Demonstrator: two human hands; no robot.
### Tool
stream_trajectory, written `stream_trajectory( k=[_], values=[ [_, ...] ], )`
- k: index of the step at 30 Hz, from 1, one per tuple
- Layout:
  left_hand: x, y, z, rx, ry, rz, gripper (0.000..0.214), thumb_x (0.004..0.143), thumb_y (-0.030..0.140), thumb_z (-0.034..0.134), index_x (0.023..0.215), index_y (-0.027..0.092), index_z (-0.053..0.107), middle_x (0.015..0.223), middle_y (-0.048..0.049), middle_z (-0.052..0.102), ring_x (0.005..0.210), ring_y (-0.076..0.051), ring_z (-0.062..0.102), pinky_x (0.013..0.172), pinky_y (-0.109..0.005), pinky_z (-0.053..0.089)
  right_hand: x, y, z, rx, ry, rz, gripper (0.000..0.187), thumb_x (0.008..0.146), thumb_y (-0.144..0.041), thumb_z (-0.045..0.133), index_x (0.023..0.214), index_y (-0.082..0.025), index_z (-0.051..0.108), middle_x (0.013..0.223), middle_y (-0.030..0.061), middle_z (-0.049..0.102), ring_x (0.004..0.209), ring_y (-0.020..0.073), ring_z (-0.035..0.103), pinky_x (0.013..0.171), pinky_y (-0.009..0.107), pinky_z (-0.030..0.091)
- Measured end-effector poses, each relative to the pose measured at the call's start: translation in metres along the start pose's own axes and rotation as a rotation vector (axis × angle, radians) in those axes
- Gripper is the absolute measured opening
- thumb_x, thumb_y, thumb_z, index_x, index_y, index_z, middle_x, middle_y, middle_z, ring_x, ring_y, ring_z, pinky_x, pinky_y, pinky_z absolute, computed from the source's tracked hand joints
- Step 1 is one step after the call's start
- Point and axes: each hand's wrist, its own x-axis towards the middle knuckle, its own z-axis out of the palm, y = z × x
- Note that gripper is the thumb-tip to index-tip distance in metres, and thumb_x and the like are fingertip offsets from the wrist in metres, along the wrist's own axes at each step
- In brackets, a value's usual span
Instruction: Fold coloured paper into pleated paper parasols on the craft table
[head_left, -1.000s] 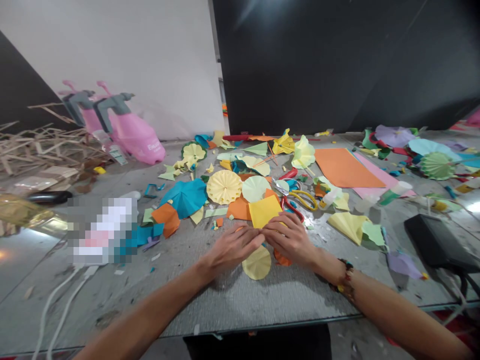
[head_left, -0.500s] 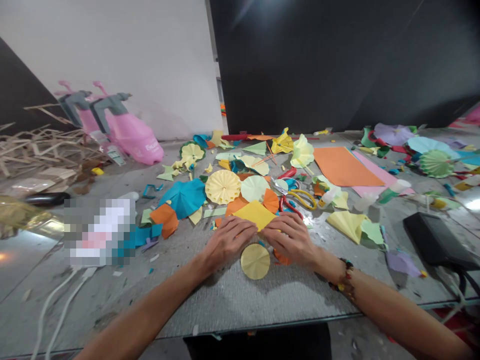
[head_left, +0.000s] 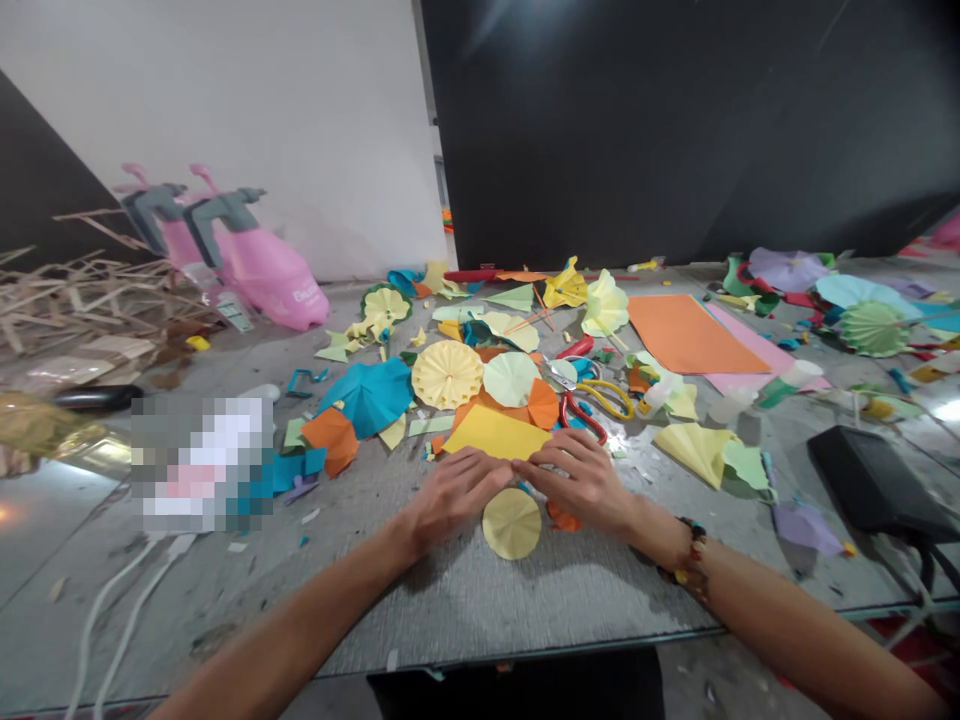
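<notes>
- Okay, from my remote seat, the yellow paper sheet (head_left: 495,432) lies flat on the counter (head_left: 525,600), directly ahead of both hands, with its long side running roughly left to right.
- Neither hand is clearly nearer: the left hand (head_left: 454,490) sits below the sheet's left half, and the right hand (head_left: 577,480) below its right half.
- Both hands are open, with fingers extended and low over the counter, their tips almost meeting at the middle. They appear to touch the sheet's near edge, but I can't tell whether they're pressing on it. Neither is gripping anything.
- A small pleated yellow disc (head_left: 511,524) lies just below the fingertips, between the hands and toward the counter's near edge. A scrap of orange paper (head_left: 564,516) sits just beside the right hand.
- Just past the sheet are an orange paper fan (head_left: 543,404), a pale green paper disc (head_left: 511,379) and a larger pleated yellow disc (head_left: 447,374).
- To the right of those, red-handled scissors (head_left: 579,418) lie across yellow-handled scissors (head_left: 609,399).
- Farther right, an orange paper sheet (head_left: 697,335) overlaps a pink paper sheet (head_left: 754,350), and a black case (head_left: 862,478) sits near the right edge of the counter.
</notes>
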Motion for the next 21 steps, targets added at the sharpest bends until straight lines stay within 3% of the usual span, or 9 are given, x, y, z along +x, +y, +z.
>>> stream_trajectory(
  k=[5,7,11,21],
  values=[
    [-0.0027,-0.0029,0.0076,-0.037,0.027,0.028,0.015,0.101,0.013,0.059,0.116,0.015,0.06,0.091,-0.0053,0.075,0.084,-0.017,0.071,0.08,-0.03,0.056,0.0006,0.0002,0.0013,-0.021,-0.003,0.009,0.021,0.099,-0.013,0.063,0.116,-0.022,0.071,0.092,0.0022,0.075,0.09,0.0185,0.065,0.085,0.036,0.05],
    [-0.0002,-0.002,0.0071,-0.013,0.015,-0.02,0.016,0.102,0.016,0.058,0.117,0.015,0.061,0.096,-0.0065,0.076,0.089,-0.018,0.072,0.082,-0.031,0.056,0.0022,-0.0006,0.0002,-0.019,-0.021,0.024,0.016,0.1,-0.013,0.06,0.109,-0.021,0.07,0.094,0.0028,0.075,0.091,0.0184,0.066,0.086,0.035,0.05],
    [0.0044,-0.0022,0.002,0.089,-0.026,-0.091,0.016,0.103,0.017,0.057,0.116,0.015,0.065,0.107,-0.0082,0.077,0.101,-0.021,0.073,0.09,-0.035,0.056,0.0059,-0.002,-0.0044,0.01,-0.052,0.062,0.013,0.1,-0.011,0.058,0.105,-0.019,0.068,0.098,0.0035,0.076,0.094,0.0175,0.067,0.089,0.034,0.049],
    [0.0004,-0.005,0.0018,0.144,-0.07,-0.031,0.017,0.103,0.015,0.056,0.114,0.014,0.069,0.104,-0.0073,0.077,0.095,-0.02,0.072,0.084,-0.033,0.055,0.0059,-0.0022,-0.0062,0.008,-0.06,0.055,0.015,0.1,-0.011,0.059,0.091,-0.02,0.067,0.088,0.0013,0.076,0.087,0.0158,0.066,0.088,0.033,0.048]
  ],
)
